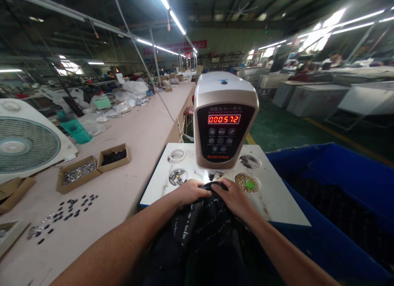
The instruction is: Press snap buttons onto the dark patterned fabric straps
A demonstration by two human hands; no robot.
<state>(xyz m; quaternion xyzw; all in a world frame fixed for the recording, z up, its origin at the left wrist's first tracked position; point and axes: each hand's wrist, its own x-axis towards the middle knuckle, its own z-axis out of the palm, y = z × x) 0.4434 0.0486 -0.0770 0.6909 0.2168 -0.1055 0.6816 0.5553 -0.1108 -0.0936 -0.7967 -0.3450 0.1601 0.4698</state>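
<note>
My left hand (pixel 190 192) and my right hand (pixel 234 197) both grip a black garment (pixel 200 232) with white lettering, holding its top edge under the head of a white and gold press machine (pixel 226 117). The fingers of both hands are curled closed on the cloth, thumbs almost meeting below the machine's punch. The machine's red display reads 000572. It stands on a white plate (pixel 277 195) with round recesses holding small metal parts and a green-centred brass dish (pixel 247 183).
A long pink table (pixel 144 134) runs to the left with two cardboard boxes (pixel 92 167) of fasteners, loose dark buttons (pixel 67 208) and a white fan (pixel 24 144). A blue bin (pixel 338 175) with dark cloth stands on my right. Other workers sit far back right.
</note>
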